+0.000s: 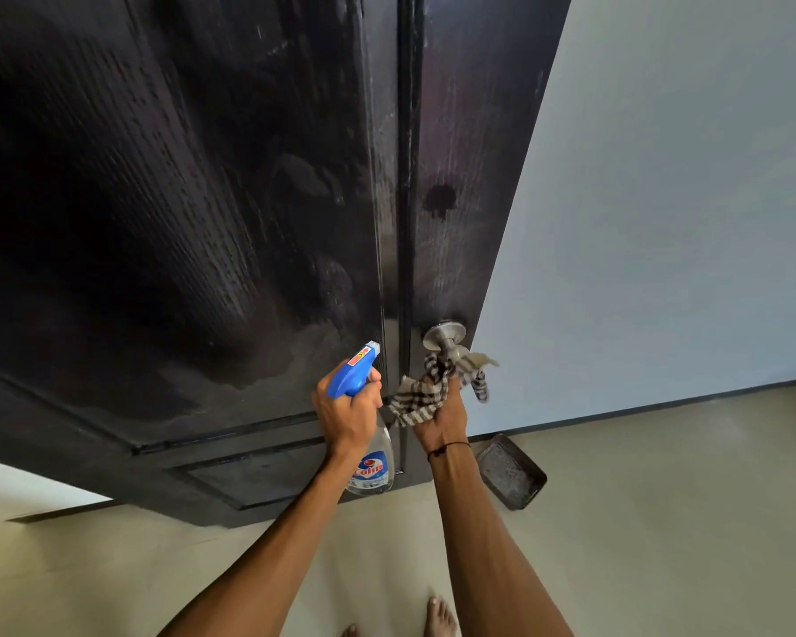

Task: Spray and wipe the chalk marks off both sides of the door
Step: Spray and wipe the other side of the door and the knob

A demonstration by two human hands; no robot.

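door (203, 200) dark, wet-streaked; pale wall (662, 200), floor (662, 521).

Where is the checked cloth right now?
In the head view, lower centre-right: the right hand grips the checked cloth against the door knob, right of the spray bottle.

Floor (662, 521) is a plain pale beige, smooth, running up to the wall on the right. There's a grubby dark metal tray (512, 471) lying flat on it just right of the door's edge, close to the wall. Near edge of the shot you can see bare toes (440, 613) standing on it.
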